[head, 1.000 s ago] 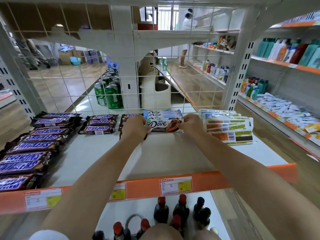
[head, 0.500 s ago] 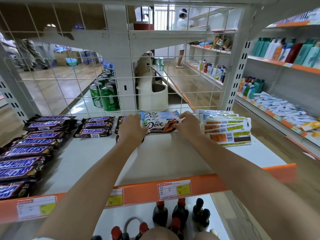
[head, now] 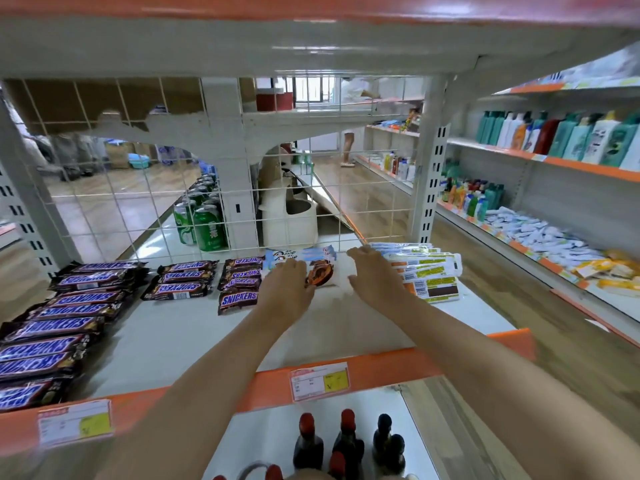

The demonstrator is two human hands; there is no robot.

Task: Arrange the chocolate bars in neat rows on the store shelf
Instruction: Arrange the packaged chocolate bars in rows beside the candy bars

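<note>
I had the Dove stack (head: 313, 268) at the back of the shelf (head: 194, 341), against the wire grid (head: 138, 202), its long axis running from 9 to 3 o'clock. My left hand (head: 289, 284) lay flat over its left half, fingers straight and gripping nothing. My right hand (head: 372, 275) hovered spread beside its 3 o'clock end, apart from the wrapper, holding nothing, with the white-labelled bars (head: 424, 271) just beyond at 3 o'clock. The Snickers rows (head: 239, 282) lay at 9 o'clock of the stack. I judged the left hand nearer, so it would square the stack
</note>
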